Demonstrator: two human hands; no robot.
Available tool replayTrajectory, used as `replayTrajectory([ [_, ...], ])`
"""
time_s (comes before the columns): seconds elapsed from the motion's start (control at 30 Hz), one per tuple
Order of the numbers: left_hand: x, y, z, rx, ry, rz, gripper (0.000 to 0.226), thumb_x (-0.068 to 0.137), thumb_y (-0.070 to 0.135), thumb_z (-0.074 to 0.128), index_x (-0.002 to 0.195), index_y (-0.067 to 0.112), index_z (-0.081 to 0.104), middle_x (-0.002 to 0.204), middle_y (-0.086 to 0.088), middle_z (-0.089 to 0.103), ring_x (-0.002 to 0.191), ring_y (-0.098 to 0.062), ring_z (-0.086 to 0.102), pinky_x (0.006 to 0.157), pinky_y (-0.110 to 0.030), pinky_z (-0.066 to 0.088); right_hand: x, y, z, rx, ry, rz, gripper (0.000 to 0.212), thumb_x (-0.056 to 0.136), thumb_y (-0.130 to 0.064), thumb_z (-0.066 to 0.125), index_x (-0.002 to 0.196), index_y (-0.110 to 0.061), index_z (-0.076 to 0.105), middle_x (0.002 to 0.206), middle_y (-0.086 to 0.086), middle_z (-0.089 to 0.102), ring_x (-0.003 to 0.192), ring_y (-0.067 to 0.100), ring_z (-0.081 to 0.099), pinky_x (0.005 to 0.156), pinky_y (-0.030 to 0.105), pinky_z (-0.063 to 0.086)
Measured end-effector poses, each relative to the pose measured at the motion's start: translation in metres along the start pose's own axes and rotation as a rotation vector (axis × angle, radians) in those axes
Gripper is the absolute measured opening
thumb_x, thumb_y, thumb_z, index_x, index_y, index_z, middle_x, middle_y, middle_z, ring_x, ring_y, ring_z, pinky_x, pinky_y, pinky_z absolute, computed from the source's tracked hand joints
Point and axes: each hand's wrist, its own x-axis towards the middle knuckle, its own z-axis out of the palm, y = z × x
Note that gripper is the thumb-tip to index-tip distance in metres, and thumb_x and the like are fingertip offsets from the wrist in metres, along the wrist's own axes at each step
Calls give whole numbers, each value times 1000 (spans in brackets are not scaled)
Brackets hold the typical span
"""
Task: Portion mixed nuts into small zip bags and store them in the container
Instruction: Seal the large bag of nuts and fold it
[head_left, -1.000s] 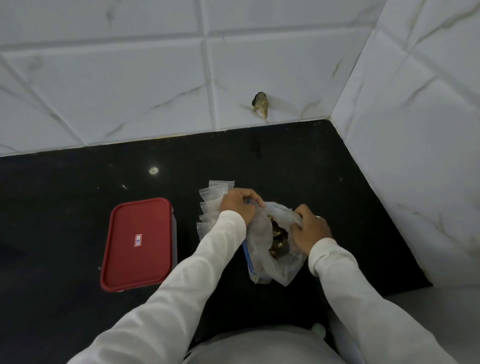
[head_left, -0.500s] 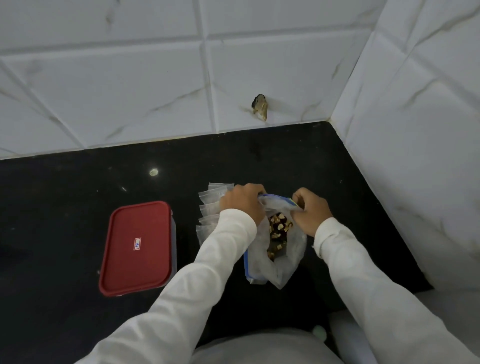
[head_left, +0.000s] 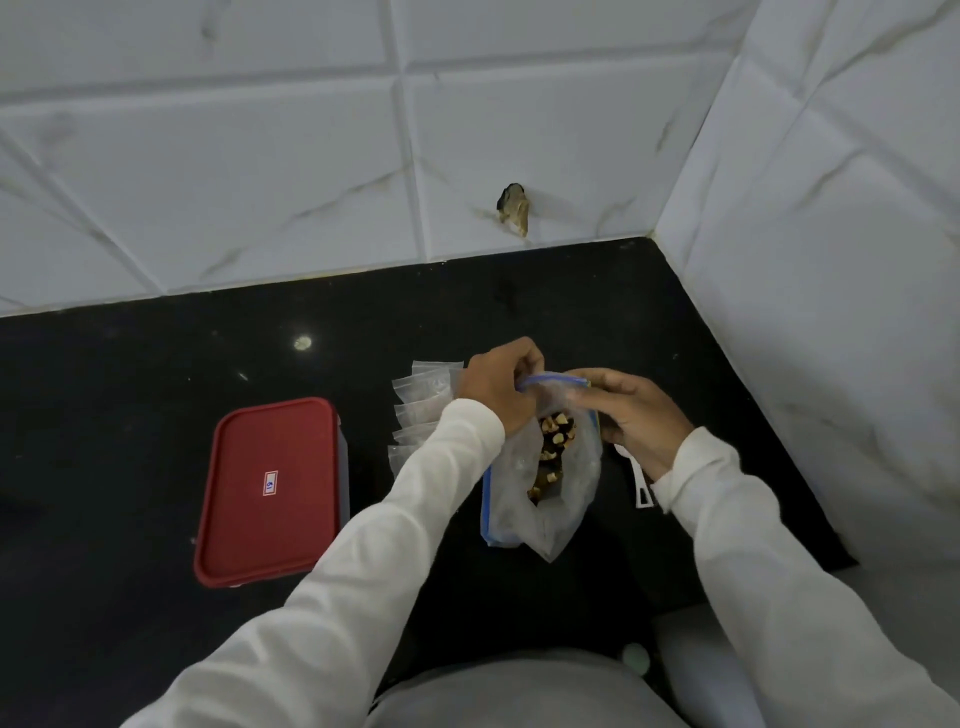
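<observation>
Big clear zip bag (head_left: 550, 499) with a blue zipper strip along its top and down its left edge, crumpled, standing on the black countertop (head_left: 130, 415). Mixed nuts (head_left: 551, 452) show through the open mouth, pale and dark brown pieces in a narrow heap.

My left hand (head_left: 498, 387) grips the bag's top rim at its left end, fingers curled closed on the plastic and zipper. My right hand (head_left: 631, 415) holds the right end of the same rim, thumb and fingers pinching the blue strip; the lower fingers sit beside the bag's right wall. So the bag mouth lies between both hands, nuts just below my fingers, not touching them as far as I can see.

Small zip bags (head_left: 421, 410), clear and empty, fanned in an overlapping stack just left of the big bag, partly hidden under my left wrist and sleeve. Container (head_left: 275, 491) with its red lid on, small white label in the middle, further left and a bit nearer to me, apart from the bags. A white flat plastic piece (head_left: 640, 480) lies under my right wrist, can't tell what it is.
</observation>
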Motion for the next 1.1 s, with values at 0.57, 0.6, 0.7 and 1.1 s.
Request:
replayTrajectory([
  [0.57, -100, -62, 35, -40, -63, -302, 25, 85, 51, 66, 80, 31, 52, 78, 7, 59, 72, -7, 58, 71, -24, 48, 7, 15, 0, -279, 548, -183, 22, 88, -11, 66, 106, -24, 62, 99, -5, 64, 89, 10, 65, 73, 25, 55],
  [0.6, -106, -68, 39, -94, -90, -336, 23, 85, 49, 67, 80, 31, 54, 79, 6, 61, 74, -8, 60, 74, -27, 51, 7, 15, 0, -265, 556, -178, 22, 88, -10, 65, 106, -23, 62, 101, -5, 64, 90, 10, 65, 71, 23, 54],
  [0.7, -119, -79, 53, -227, -122, -380, 16, 84, 37, 72, 84, 28, 59, 83, 5, 66, 79, -11, 65, 82, -31, 56, 8, 14, 0, -224, 569, -174, 24, 88, -6, 63, 106, -22, 63, 104, -3, 64, 90, 12, 65, 66, 20, 52],
  [1.1, -133, -82, 66, -211, -64, -374, 13, 85, 21, 72, 83, 21, 59, 86, 8, 64, 80, -4, 60, 69, -8, 41, 23, 19, 8, 19, 662, -80, 26, 88, -2, 54, 99, -23, 64, 113, 2, 63, 97, 19, 65, 81, 32, 57],
])
